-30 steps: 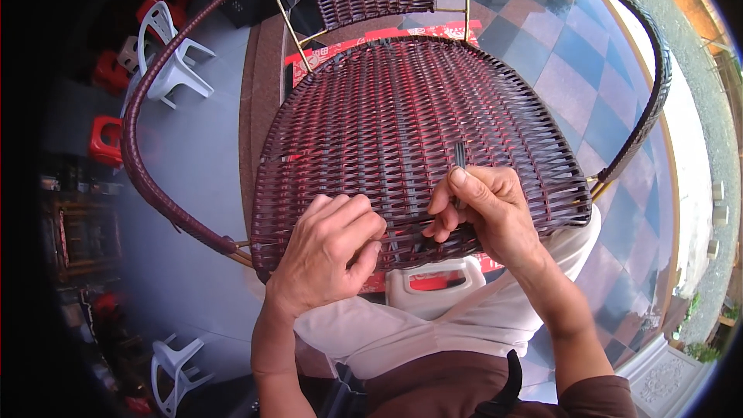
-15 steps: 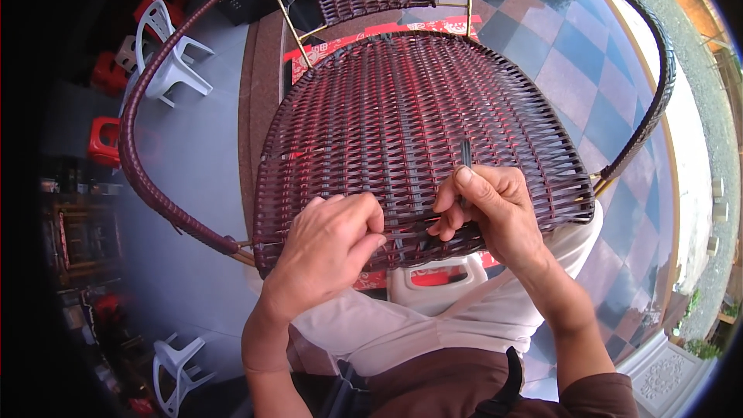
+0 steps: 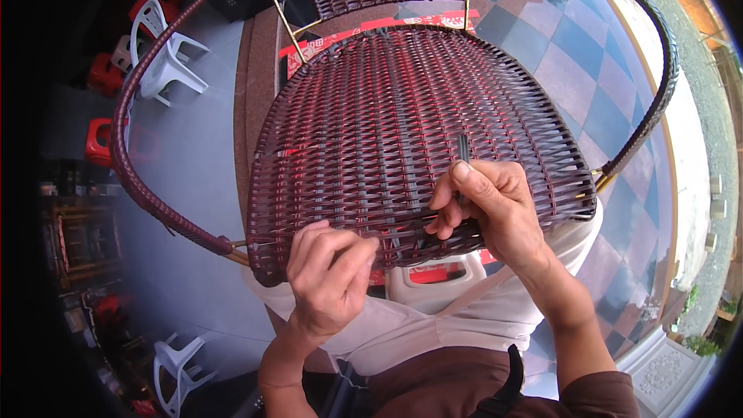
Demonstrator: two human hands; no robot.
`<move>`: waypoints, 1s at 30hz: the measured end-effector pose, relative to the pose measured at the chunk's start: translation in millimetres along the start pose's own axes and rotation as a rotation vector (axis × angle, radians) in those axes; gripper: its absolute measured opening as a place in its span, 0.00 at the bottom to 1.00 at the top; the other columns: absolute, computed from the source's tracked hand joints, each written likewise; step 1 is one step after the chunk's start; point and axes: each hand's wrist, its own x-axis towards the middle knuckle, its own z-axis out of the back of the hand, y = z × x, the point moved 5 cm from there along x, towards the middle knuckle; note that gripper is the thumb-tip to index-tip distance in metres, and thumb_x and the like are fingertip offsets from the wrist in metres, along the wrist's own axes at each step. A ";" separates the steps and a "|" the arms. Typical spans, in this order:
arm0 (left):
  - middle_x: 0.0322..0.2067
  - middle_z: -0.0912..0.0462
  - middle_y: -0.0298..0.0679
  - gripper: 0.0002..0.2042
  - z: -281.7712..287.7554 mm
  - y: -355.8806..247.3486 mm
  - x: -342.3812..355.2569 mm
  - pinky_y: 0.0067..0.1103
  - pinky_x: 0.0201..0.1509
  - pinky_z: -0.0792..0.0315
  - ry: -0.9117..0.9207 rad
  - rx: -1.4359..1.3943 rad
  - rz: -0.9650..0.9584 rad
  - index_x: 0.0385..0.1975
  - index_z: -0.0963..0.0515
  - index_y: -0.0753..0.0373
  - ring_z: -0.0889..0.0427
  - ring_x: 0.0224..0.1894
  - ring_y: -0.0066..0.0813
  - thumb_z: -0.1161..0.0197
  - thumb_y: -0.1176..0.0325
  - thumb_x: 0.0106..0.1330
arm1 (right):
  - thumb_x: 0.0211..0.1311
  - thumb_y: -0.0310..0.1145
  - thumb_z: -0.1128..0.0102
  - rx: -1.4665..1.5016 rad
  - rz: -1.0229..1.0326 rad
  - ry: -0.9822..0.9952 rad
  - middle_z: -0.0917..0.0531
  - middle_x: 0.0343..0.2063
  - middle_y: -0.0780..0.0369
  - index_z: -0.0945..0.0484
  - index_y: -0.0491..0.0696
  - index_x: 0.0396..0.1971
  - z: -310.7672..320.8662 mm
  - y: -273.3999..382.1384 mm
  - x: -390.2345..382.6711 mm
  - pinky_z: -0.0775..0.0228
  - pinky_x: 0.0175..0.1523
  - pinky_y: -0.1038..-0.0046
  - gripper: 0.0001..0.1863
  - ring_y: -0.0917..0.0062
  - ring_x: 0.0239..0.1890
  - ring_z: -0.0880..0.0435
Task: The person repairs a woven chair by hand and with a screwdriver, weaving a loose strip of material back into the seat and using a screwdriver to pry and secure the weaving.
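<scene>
One slim dk pc juts past R grip.

Woven red-brown chair seat, front edge by light trousers. Left hand at that edge, fingers bent, any hold unclear. Right hand pinches slim dark piece, tip pointing away over seat. White plastic chair, red stool left; checkered tiles right.
</scene>
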 end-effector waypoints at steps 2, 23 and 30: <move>0.25 0.26 0.37 0.07 -3.5 -0.2 -4.7 0.32 0.42 0.30 0.006 0.006 -0.017 0.26 0.22 0.64 0.26 0.28 0.33 0.37 0.78 0.45 | 0.66 0.38 0.56 -0.001 0.003 -0.001 0.25 0.15 0.60 0.26 0.36 0.22 -0.3 0.5 -0.2 0.24 0.31 0.76 0.21 0.78 0.17 0.22; 0.31 0.26 0.37 0.09 -19.9 -5.3 -3.2 0.32 0.42 0.37 0.119 0.102 0.097 0.29 0.24 0.65 0.30 0.31 0.35 0.37 0.72 0.47 | 0.66 0.40 0.55 -0.003 -0.020 0.043 0.24 0.15 0.62 0.24 0.38 0.25 1.3 -1.1 -0.6 0.29 0.30 0.81 0.20 0.81 0.20 0.23; 0.31 0.26 0.38 0.10 -15.5 -9.7 -6.2 0.33 0.46 0.36 -0.018 0.090 0.048 0.30 0.23 0.65 0.29 0.33 0.35 0.36 0.71 0.47 | 0.66 0.38 0.54 0.008 0.057 0.064 0.24 0.17 0.63 0.24 0.38 0.26 -1.0 -0.5 -2.5 0.29 0.31 0.82 0.19 0.82 0.22 0.23</move>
